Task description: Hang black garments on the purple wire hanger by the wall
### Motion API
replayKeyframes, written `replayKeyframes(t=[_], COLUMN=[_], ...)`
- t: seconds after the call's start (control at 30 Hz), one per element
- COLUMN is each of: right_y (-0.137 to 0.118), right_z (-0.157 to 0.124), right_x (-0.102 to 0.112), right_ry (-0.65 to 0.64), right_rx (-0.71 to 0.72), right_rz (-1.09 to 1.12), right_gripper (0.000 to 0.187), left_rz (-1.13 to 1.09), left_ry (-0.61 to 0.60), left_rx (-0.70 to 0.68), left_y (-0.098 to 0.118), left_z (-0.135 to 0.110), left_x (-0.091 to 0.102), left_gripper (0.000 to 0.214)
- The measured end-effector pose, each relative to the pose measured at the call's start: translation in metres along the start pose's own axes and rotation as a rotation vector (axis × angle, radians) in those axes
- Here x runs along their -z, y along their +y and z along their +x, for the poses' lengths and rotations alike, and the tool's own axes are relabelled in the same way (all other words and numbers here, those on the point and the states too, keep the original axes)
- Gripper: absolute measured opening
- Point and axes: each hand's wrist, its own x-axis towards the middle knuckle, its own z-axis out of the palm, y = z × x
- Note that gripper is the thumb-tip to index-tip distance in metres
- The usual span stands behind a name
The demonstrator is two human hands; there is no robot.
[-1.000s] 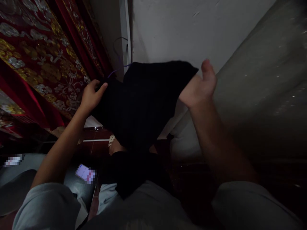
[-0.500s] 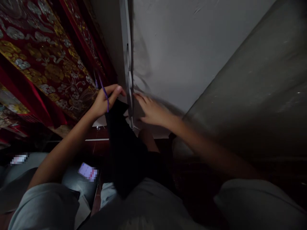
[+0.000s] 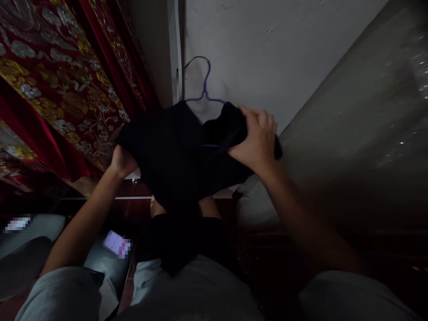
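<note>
A black shirt (image 3: 174,151) hangs on a thin purple hanger (image 3: 205,91), its hook standing up in front of the pale wall panel. Part of the hanger's lower bar shows through the neck opening. My right hand (image 3: 259,138) is closed around the shirt at the right shoulder, thumb on the near side. At the left end of the cloth, my left hand (image 3: 123,160) grips the fabric from below, its fingers mostly hidden behind it. The lower part of the shirt drapes down toward my lap.
Red cloth (image 3: 87,93) with gold and silver embroidery hangs at the left. A pale upright strip (image 3: 176,49) borders the wall panel (image 3: 267,53). Translucent plastic sheeting (image 3: 354,116) covers something at the right. A lit phone (image 3: 115,243) lies on a dark seat at the lower left.
The shirt, earlier bunched below my left hand with the hanger, is now spread sideways. My left hand went left and down; my right hand left the upright strip and took the right shoulder.
</note>
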Motion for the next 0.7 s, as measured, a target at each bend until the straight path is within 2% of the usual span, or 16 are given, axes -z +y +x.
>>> replayKeyframes(t=[0.07,0.13,0.2,0.27,0.4,0.5,0.57,0.6,0.67,0.7], right_y=[-0.005,-0.015,-0.022,-0.024,-0.026,-0.046,-0.065,-0.074,-0.086,-0.089], right_z=[0.016,0.029,0.034,0.028,-0.006,-0.039,-0.065,-0.079,-0.108,-0.123], right_x=[0.014,0.017,0.013,0.006,-0.01,-0.043,-0.08,-0.099,-0.134,-0.146], right_ry=[-0.022,-0.07,-0.112,-0.117,-0.023,0.068,0.173,0.188,0.099,0.02], right_rx=[-0.046,-0.023,0.038,0.095,0.124,0.023,-0.254,-0.379,-0.535,-0.568], right_rz=[-0.048,-0.053,-0.011,0.052,0.17,0.395,0.561,0.61,0.708,0.783], right_gripper=[0.094,0.093,0.091,0.089,0.092,0.083,0.066,0.065,0.062,0.057], left_rz=[-0.222,-0.37,-0.396,-0.399,-0.495,-0.576,-0.605,-0.609,-0.594,-0.58], left_ry=[-0.027,0.008,0.156,0.313,0.53,0.58,0.568,0.558,0.554,0.558], left_rx=[0.122,0.213,0.267,0.329,0.438,0.493,0.495,0.487,0.471,0.471], left_y=[-0.009,-0.016,-0.022,-0.029,-0.04,-0.044,-0.044,-0.044,-0.042,-0.042], left_z=[-0.02,-0.038,-0.055,-0.072,-0.105,-0.122,-0.129,-0.131,-0.136,-0.138], left_x=[-0.009,-0.028,-0.051,-0.07,-0.094,-0.109,-0.118,-0.12,-0.122,-0.12], left_gripper=[0.085,0.076,0.058,0.05,0.038,0.035,0.036,0.036,0.038,0.038])
